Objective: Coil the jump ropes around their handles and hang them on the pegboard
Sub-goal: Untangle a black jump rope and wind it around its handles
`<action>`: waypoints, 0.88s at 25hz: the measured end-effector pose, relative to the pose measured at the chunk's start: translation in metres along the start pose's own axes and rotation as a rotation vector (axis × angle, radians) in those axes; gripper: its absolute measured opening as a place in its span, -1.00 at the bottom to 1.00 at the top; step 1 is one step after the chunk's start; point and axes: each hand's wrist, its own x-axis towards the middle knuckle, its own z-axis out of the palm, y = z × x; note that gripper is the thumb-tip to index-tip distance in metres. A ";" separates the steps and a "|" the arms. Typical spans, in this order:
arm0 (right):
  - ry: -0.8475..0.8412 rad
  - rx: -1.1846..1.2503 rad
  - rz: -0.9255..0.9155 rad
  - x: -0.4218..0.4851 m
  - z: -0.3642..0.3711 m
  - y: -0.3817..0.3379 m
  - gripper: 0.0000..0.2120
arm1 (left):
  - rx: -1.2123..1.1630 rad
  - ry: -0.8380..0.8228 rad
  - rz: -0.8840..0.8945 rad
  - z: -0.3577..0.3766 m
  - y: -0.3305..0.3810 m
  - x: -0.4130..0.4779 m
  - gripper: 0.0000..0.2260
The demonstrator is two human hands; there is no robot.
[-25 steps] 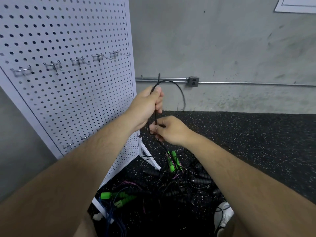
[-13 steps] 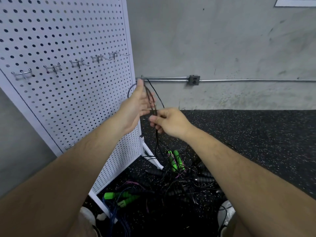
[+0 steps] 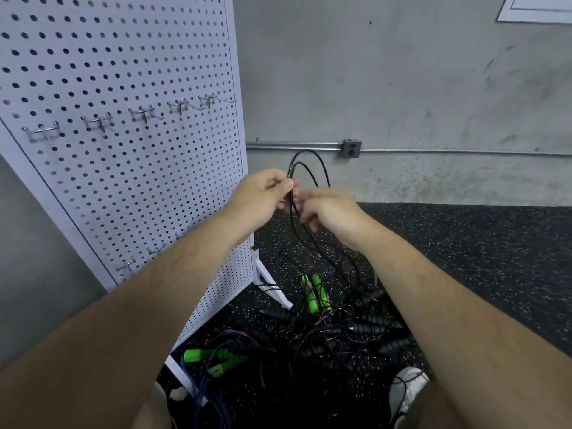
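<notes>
Right of pegboard (image 3: 123, 72), mid-air: black rope (image 3: 307, 151) in two loops, tail hanging to floor pile (image 3: 340, 329).
Left hand (image 3: 263, 193) grip: pinching loops at their base.
Right hand (image 3: 332, 210) grip: fingers curled on the strands just below, blurred.
Green handles (image 3: 315, 292): on floor, near pegboard foot.

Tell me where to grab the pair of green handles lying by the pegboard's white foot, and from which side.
Grip the green handles across their middle, both together, from above. They lie flat, side by side on the floor; the white foot sits close on their left and black cords crowd their right, so a side approach looks cramped.
</notes>
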 end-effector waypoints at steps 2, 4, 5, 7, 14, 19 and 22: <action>-0.038 -0.204 -0.009 -0.008 0.003 0.004 -0.85 | -0.076 0.030 0.048 0.000 0.004 0.005 -0.85; 0.066 -0.352 -0.087 -0.009 0.002 0.006 -0.90 | -0.116 0.035 0.086 0.000 0.005 0.007 -0.84; 0.109 -0.380 -0.118 -0.008 0.000 0.004 -0.89 | -0.147 0.031 0.096 -0.001 0.005 0.007 -0.84; 0.042 -0.289 -0.121 -0.007 -0.002 0.002 -0.93 | -0.195 0.025 0.097 -0.001 0.003 0.008 -0.85; -0.102 -0.385 -0.071 -0.004 0.004 0.009 -0.86 | -0.307 0.174 0.042 -0.023 -0.006 0.017 -0.88; -0.237 -0.367 -0.053 -0.005 0.012 0.003 -0.89 | -0.369 0.203 0.012 -0.019 -0.006 0.015 -0.88; -0.091 -0.362 -0.109 -0.006 0.017 0.003 -0.94 | -0.375 0.115 -0.038 -0.026 -0.008 0.013 -0.84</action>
